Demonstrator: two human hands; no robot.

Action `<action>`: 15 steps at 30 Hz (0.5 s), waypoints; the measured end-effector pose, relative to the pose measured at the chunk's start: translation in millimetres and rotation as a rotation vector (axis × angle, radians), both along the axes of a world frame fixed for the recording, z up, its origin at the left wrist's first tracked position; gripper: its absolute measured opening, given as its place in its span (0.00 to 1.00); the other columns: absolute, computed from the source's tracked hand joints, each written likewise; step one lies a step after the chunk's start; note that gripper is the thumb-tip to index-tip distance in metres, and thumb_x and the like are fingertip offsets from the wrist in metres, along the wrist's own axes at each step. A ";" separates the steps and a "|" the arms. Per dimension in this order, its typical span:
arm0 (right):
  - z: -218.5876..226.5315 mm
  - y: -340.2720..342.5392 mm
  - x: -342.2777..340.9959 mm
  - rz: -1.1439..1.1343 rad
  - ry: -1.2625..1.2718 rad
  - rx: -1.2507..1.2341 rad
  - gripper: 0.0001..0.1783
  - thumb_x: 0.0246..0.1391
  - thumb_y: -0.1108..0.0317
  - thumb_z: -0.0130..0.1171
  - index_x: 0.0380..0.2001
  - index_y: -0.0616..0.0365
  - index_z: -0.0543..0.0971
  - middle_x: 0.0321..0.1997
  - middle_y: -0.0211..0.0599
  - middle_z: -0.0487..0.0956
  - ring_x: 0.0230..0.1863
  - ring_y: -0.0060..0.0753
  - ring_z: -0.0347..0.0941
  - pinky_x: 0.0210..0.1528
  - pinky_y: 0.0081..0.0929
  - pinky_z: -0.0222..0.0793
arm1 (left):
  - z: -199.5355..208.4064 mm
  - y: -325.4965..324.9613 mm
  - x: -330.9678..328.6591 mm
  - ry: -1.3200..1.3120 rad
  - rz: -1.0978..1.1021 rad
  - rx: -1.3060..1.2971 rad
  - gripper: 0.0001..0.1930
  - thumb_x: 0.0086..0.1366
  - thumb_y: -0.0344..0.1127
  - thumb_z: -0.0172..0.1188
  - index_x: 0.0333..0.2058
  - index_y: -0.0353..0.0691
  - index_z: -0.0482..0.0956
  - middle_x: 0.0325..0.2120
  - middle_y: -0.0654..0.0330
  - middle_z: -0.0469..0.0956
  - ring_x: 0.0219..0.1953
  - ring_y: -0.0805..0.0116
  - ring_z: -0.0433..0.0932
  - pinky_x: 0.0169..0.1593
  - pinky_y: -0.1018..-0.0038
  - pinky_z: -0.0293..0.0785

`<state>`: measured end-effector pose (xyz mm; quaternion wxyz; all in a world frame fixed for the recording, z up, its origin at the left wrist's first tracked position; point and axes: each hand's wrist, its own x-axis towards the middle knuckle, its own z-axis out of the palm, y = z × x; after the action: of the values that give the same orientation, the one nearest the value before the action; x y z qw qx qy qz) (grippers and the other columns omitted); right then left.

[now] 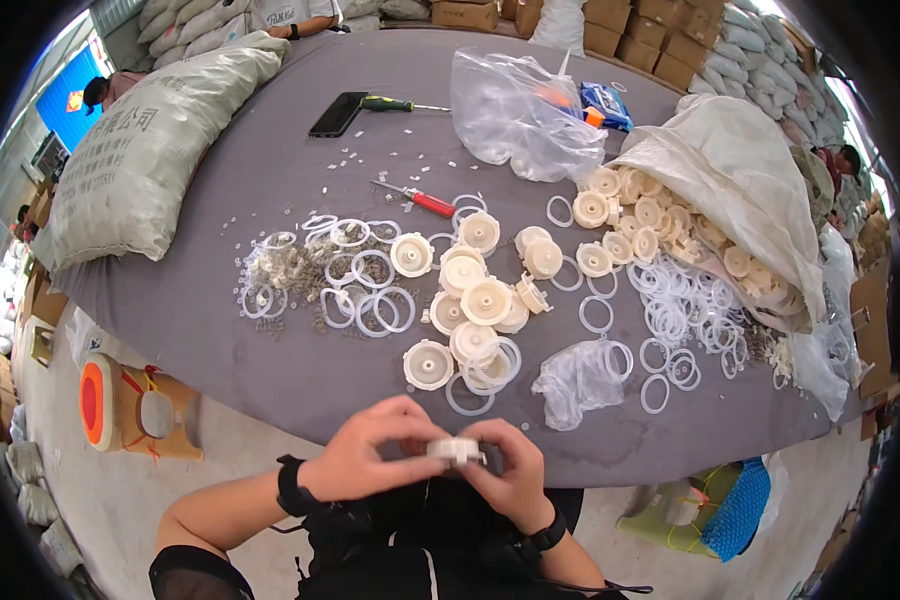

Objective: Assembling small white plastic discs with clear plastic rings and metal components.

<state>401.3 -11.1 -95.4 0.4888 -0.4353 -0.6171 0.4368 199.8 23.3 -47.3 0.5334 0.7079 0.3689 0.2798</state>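
Note:
Between my two hands, just off the near table edge, is a round cream plastic cap [456, 449]. My left hand [375, 450] pinches its left side with thumb and fingers. My right hand [510, 462] grips the right side, where small tabs stick out. Beyond my hands lies a loose pile of similar cream caps [485, 301], some stacked on others. Clear sealing rings [385, 312] lie to the left of them, next to a heap of small springs and cream bits [295, 262]. One ring [500, 360] rests over the nearest caps.
A white sack [730, 150] spills more caps at right, with many rings [680, 310] before it. A crumpled plastic bag [580, 385], a red screwdriver [428, 201], a green screwdriver [387, 103], a phone [338, 114] and a clear bag [520, 115] lie around. A full sack [160, 150] stands left.

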 end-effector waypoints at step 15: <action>10.4 59.1 76.1 -0.542 -0.148 0.006 0.10 0.49 0.76 0.57 0.37 0.64 0.76 0.26 0.31 0.77 0.27 0.17 0.71 0.30 0.17 0.66 | -16.6 44.6 -15.3 -0.030 0.394 0.164 0.13 0.55 0.26 0.57 0.42 0.35 0.74 0.40 0.59 0.71 0.37 0.73 0.72 0.41 0.78 0.68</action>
<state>477.4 48.0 -85.0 0.5428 -0.6137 -0.5135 0.2550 184.5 67.9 -63.9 0.4144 0.6589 0.4683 0.4181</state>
